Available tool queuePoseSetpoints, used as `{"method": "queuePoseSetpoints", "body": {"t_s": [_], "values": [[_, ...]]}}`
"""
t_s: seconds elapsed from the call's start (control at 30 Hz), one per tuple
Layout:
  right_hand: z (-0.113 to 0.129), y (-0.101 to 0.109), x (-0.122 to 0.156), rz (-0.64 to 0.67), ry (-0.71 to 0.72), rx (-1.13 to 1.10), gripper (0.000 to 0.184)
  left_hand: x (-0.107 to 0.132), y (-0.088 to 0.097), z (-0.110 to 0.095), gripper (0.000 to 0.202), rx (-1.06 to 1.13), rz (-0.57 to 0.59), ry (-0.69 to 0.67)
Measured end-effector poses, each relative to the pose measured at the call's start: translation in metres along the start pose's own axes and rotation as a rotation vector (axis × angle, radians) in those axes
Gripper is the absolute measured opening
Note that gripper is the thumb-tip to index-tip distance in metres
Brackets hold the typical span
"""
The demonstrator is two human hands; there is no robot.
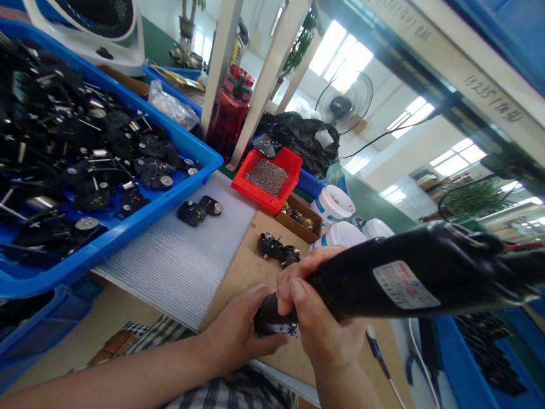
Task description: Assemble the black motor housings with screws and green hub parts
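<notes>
My right hand (322,317) is wrapped round a black electric screwdriver (418,281) with a white label, its tip pointing down at a small black part (275,322). My left hand (237,329) grips that black part from the left and holds it on the brown work board (242,269). The part is mostly hidden between my two hands. Another black part (278,248) lies on the board just beyond them.
A big blue tray (158,204) full of black parts with metal pins fills the left. Two loose black parts (200,209) lie on a white ribbed sheet (186,260). A red bin of screws (269,179), white tubs (333,205), fans and a blue crate (485,388) stand around.
</notes>
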State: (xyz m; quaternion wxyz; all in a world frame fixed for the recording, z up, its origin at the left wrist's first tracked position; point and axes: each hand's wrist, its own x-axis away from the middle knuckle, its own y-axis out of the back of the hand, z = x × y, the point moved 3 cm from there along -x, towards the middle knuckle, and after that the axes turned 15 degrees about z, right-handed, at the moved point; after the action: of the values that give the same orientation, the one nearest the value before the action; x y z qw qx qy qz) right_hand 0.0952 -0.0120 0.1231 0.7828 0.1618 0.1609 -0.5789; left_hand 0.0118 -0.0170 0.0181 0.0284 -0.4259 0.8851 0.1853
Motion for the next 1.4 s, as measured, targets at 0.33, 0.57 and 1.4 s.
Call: {"method": "queuePoseSetpoints", "body": {"t_s": [0.33,0.57,1.4], "values": [[0.022,0.044,0.006,-0.383,0.105,-0.102,0.018,0.001,-0.003,0.009,0.068,-0.051,0.009,-0.069],[0.019,0.079,0.011,-0.548,0.083,-0.029,0.018,0.003,-0.005,0.004,0.033,-0.540,-0.008,-0.220],[0.005,0.056,0.005,-0.308,0.062,0.061,0.013,-0.008,-0.006,-0.004,0.009,-0.650,-0.045,-0.331]]}}
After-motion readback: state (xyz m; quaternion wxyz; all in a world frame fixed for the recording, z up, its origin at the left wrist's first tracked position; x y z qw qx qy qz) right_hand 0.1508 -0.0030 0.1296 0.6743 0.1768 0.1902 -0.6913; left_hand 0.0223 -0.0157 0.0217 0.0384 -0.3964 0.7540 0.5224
